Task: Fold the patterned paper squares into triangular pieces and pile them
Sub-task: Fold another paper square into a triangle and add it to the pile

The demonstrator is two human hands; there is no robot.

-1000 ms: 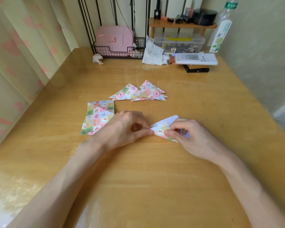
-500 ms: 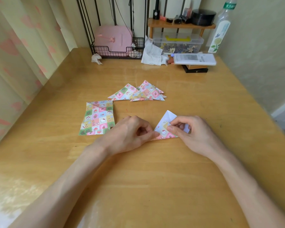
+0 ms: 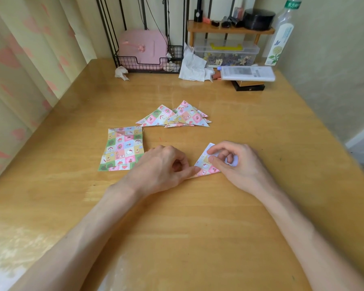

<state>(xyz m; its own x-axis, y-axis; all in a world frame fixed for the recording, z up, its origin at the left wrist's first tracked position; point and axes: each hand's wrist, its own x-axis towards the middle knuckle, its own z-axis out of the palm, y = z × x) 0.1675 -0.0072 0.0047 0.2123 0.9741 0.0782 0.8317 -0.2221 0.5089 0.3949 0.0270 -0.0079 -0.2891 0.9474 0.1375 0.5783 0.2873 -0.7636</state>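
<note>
Landmark: the flat stack of squares (image 3: 123,148) on the table (image 3: 198,227), and I'm calling everything from there
Piece in play: the half-folded piece (image 3: 205,168), right of the stack and a touch nearer me, lying on the wood
Left hand (image 3: 162,166): between the stack and the piece, fingers curled in, thumb tip bearing down on the piece's near-left corner
Right hand (image 3: 237,162): beyond the piece from the stack, thumb and forefinger nipping the upper flap, the rest loosely curled over it
Risk, slip: ease that left thumb and I reckon the thin paper skates on this glossy top, so the edges miss each other
Risk, crooked crease: pull the flap unevenly and the fold sets off-line, leaving a lopsided triangle that won't sit well on the pile of triangles (image 3: 177,117), beyond the stack and to its right
Risk, tear: too hard a nip could crumple the tip
Look: roughly triangular, pastel checks with little cartoon motifs, plain white back showing at the top and under my right fingers
Stack's look: same pattern, sheets slightly askew
</note>
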